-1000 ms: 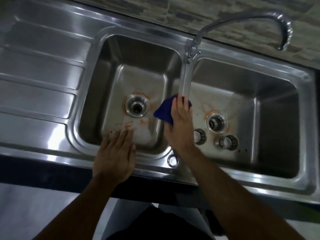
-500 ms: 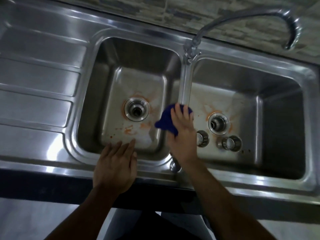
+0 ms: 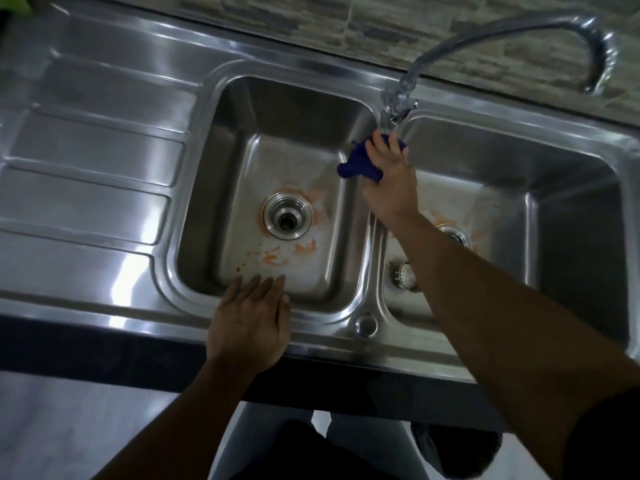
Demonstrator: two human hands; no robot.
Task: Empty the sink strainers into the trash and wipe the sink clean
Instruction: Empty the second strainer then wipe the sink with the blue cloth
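Observation:
A steel double sink fills the view. My right hand presses a dark blue cloth onto the divider between the two basins, close to the faucet base. My left hand lies flat, fingers apart, on the front rim of the left basin. Orange stains ring the left drain and smear the basin floor. One loose strainer basket lies in the right basin, partly behind my right forearm. The right drain is mostly hidden by that arm.
A curved faucet arches over the right basin. The ribbed drainboard lies to the left. A small round fitting sits on the front rim between the basins. Stone tiles back the sink.
My right hand has slid the blue cloth along the divider away from me, up toward the faucet base. The left hand stays on the front rim. My arm now covers a strainer.

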